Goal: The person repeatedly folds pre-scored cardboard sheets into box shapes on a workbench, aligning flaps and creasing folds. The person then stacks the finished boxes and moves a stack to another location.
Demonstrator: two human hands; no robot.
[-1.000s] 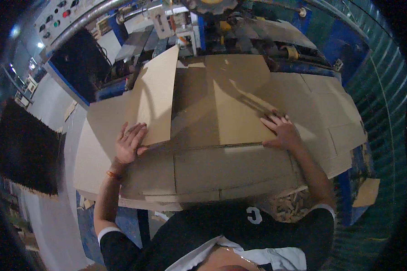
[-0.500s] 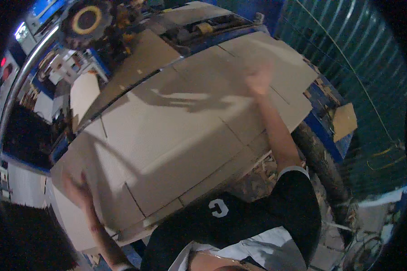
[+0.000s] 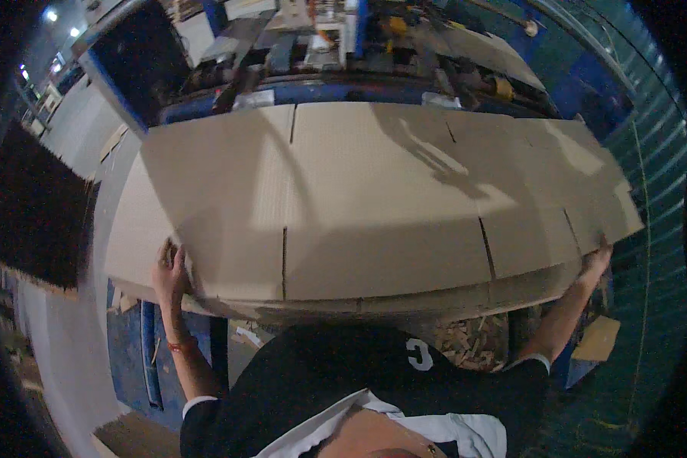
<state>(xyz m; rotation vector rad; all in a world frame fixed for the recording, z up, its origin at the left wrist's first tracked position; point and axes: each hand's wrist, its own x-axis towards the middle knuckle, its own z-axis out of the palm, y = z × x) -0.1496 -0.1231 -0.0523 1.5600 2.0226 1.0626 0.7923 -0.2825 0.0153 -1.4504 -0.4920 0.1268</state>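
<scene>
A wide brown cardboard sheet (image 3: 374, 183), cut with several dark slots, lies flat before me on top of other sheets whose edges show along the near side. At its near left part, my left hand (image 3: 169, 276) is closed on the board beside a slot, fingers bent and thumb apart from them. My right hand (image 3: 597, 261) grips the sheet's near right edge, close to the corner; some of its fingers are hidden by the board. Shadows fall across the sheet's upper right and left parts.
Beyond the sheet stands a blue machine (image 3: 320, 93) with rollers and metal parts. Cardboard scraps (image 3: 469, 343) lie below the near edge, and a loose cardboard piece (image 3: 597, 340) is at the right. A green corrugated wall (image 3: 664, 252) rises on the right; a dark bristly stack (image 3: 38, 206) stands left.
My view has turned to face the machine squarely. My right hand has come from the sheet's top surface to its near right edge; my left hand has closed on the near left part.
</scene>
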